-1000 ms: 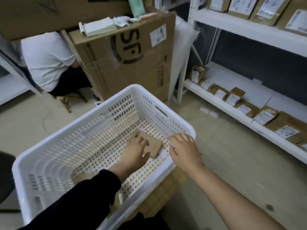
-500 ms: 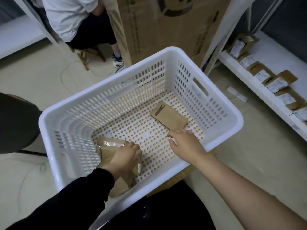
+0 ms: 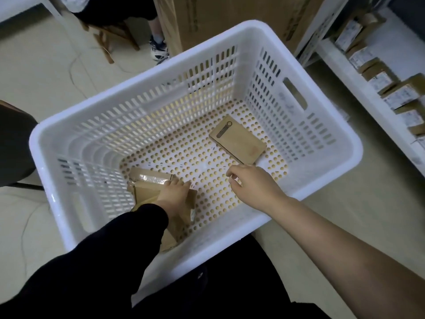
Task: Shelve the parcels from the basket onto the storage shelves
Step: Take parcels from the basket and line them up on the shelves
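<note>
Seen from above, a white perforated plastic basket (image 3: 255, 27) fills mid-frame, with a flat brown cardboard parcel (image 3: 239, 140) on its floor at centre right and a huddle of taped brown cardboard boxes (image 3: 147, 180) in its lower left corner. This looks like the picking-up step: the black-sleeved left hand (image 3: 171, 194) has its grip curled over the taped boxes, while the bare right hand (image 3: 253, 183) hovers just short of the flat parcel, fingers loosely bent and empty. Next, the right hand probably needs to pinch that parcel's near edge before both loads go to the white storage shelf (image 3: 347, 77) at the right edge.
</note>
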